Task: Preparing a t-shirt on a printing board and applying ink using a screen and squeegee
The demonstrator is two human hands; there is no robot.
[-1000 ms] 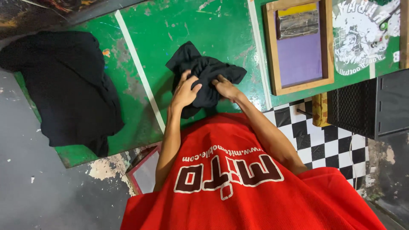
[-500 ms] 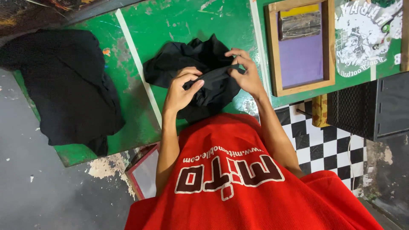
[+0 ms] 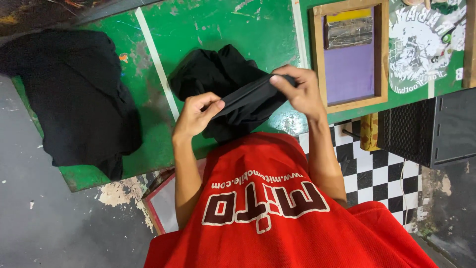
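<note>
Both of my hands grip one black garment (image 3: 233, 92) over the green table (image 3: 238, 30): the left hand (image 3: 196, 116) pinches its edge between thumb and curled fingers, and the right hand (image 3: 300, 89) pinches the same edge further along, fingers closed on the cloth. Between the two grips the edge is pulled into a taut band whose long axis runs on a slant, from lower left at the left hand up to the right hand. Behind that band the rest of the cloth bunches in a loose heap toward the far side of the table, and some hangs down below my hands. I cannot tell what kind of garment it is, nor which end is neck or hem; the folds are too dark to read. Its lowest part is hidden behind my red shirt (image 3: 277, 218). It looks plain, matte black, soft and creased. Well to the left lies a second black cloth pile (image 3: 74, 104), drooping over the table edge. To the right lies a wooden printing frame (image 3: 349, 54) with a purple screen.
</note>
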